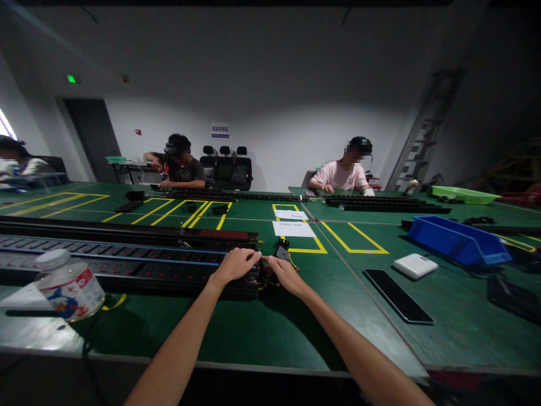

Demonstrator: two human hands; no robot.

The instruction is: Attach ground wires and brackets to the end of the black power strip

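Note:
A long black rail assembly (pixel 160 269) with rows of small red marks and a blue strip lies across the left of the table. My left hand (pixel 237 265) is closed over its right end, thumb pointing right. Just off that end, my right hand (pixel 286 274) is closed on a dark end piece (pixel 267 277), whose details are blurred and partly covered. The thumb and fingertips of both hands nearly meet at the joint. Behind my right hand sits a small black bracket (pixel 282 249) with yellow wires.
A clear plastic jar (pixel 70 287) stands at front left. To the right lie a phone (pixel 397 294), a white box (pixel 415 265) and a blue bin (pixel 459 239). White paper sheets (pixel 293 229) lie beyond my hands. Across the table, two people work by more black rails (pixel 380 204).

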